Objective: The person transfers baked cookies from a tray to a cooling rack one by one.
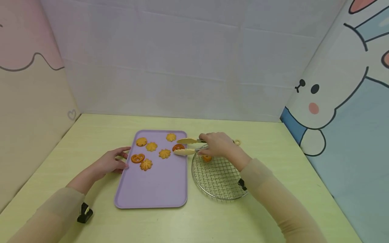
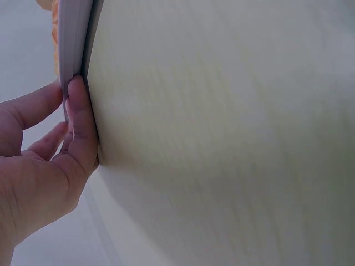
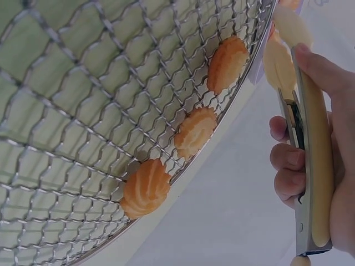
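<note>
My left hand (image 1: 107, 163) pinches the left rim of a lilac tray (image 1: 155, 189), thumb on one side of the edge and fingers on the other in the left wrist view. Yellow-tipped tongs (image 1: 184, 152) are gripped in my right hand (image 1: 219, 144). Their spread tips lie on either side of a glossy brown cookie (image 1: 178, 147) at the tray's right edge. Also on the tray are a pretzel (image 1: 138, 158), a round dotted cookie (image 1: 141, 141) and several golden swirl cookies (image 1: 164, 154).
Right of the tray stands a round wire rack (image 1: 218, 182), partly under my right forearm. Along its rim lie three ridged golden cookies (image 3: 145, 188) in the right wrist view. A pale wall (image 1: 182, 67) closes off the table's back, with printed panels (image 1: 349, 101) at the sides.
</note>
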